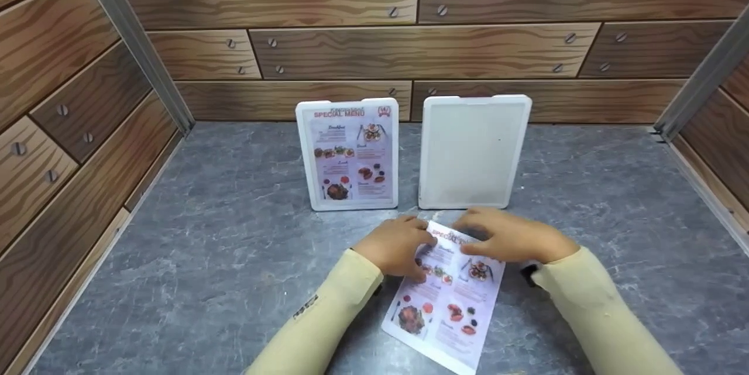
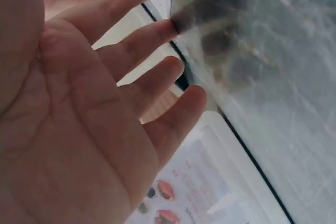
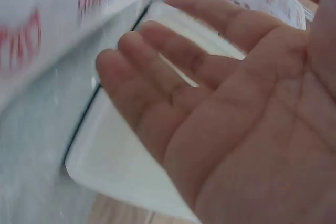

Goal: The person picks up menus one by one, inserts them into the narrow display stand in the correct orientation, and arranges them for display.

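Observation:
A printed menu sheet [image 1: 450, 305], headed in red and dotted with food pictures, lies aslant on the grey tabletop at the lower middle of the head view. By its upper left edge is my left hand [image 1: 398, 246], thumb and index finger over the paper. My right hand [image 1: 509, 237] is at the upper right corner, its thumb above the print. The left wrist view shows the left fingers [image 2: 142, 45] spread and loosely bent. In the right wrist view the right fingers [image 3: 152, 72] are extended, close to the sheet. Whether either hand touches the paper I cannot tell.
Two white frames stand upright behind the hands. The left menu stand [image 1: 351, 152] displays a similar menu; the right blank stand [image 1: 471, 152] shows a plain pale face. Wood-patterned walls [image 1: 327, 53] enclose the marbled grey tabletop [image 1: 193, 258] at the back and sides.

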`<action>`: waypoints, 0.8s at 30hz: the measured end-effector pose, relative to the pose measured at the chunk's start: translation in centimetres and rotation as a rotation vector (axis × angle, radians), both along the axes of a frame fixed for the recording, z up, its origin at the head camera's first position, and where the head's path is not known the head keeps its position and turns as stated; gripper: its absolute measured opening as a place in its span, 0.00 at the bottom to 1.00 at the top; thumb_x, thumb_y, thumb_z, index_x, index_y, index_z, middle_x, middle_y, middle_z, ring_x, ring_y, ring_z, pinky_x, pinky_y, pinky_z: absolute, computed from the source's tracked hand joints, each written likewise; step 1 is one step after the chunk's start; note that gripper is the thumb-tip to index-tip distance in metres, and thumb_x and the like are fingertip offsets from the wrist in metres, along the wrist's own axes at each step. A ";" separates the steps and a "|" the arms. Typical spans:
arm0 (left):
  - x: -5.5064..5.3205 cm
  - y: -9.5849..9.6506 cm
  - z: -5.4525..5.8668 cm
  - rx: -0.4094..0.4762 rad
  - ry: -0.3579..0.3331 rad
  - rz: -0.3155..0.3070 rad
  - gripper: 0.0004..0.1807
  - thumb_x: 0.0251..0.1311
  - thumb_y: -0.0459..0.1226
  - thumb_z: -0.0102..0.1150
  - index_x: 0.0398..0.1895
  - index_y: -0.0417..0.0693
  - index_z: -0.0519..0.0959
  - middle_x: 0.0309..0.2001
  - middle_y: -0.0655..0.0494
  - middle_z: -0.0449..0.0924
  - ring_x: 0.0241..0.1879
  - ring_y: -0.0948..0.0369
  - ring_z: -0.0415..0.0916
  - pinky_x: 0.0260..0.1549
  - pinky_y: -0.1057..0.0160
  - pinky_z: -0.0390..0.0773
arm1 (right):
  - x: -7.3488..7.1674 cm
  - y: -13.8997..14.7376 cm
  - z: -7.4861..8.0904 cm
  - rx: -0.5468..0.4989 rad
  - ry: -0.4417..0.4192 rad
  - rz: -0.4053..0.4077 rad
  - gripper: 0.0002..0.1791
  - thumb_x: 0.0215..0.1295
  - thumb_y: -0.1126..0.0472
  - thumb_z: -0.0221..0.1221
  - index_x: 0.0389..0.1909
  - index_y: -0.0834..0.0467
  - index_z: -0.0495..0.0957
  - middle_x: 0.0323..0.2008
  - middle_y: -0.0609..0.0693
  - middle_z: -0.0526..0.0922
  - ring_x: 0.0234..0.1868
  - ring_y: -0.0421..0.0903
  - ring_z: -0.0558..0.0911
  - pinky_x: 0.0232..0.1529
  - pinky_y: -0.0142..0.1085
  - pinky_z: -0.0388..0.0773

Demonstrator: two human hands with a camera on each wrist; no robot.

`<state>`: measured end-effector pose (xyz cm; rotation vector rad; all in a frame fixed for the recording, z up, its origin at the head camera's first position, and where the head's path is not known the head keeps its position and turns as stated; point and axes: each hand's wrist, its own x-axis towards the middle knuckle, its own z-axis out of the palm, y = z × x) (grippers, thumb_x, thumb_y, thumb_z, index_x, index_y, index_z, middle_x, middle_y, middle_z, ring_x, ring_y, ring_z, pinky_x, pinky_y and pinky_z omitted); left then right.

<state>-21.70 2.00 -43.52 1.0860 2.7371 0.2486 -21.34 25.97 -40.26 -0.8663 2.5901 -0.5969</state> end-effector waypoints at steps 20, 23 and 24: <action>-0.8 -1.9 -0.4 0.094 0.022 0.139 0.33 0.48 0.51 0.82 0.55 0.48 0.80 0.48 0.52 0.76 0.48 0.55 0.73 0.50 0.55 0.79 | -0.1 -0.8 -1.1 0.065 0.012 0.021 0.24 0.72 0.47 0.63 0.62 0.57 0.83 0.48 0.51 0.74 0.45 0.47 0.73 0.46 0.43 0.72; -0.9 -2.1 -0.4 0.100 0.010 0.177 0.38 0.46 0.51 0.83 0.60 0.47 0.79 0.53 0.49 0.77 0.53 0.52 0.75 0.55 0.53 0.79 | -0.1 -0.9 -1.3 0.053 0.039 0.050 0.25 0.72 0.47 0.63 0.63 0.56 0.82 0.50 0.52 0.74 0.46 0.48 0.72 0.47 0.44 0.72; -0.8 -2.2 -0.4 0.099 0.006 0.186 0.38 0.46 0.51 0.83 0.60 0.47 0.79 0.55 0.48 0.77 0.55 0.51 0.75 0.56 0.52 0.78 | -0.2 -0.9 -1.4 0.049 0.044 0.053 0.24 0.72 0.47 0.63 0.63 0.56 0.82 0.51 0.52 0.74 0.47 0.48 0.72 0.48 0.45 0.72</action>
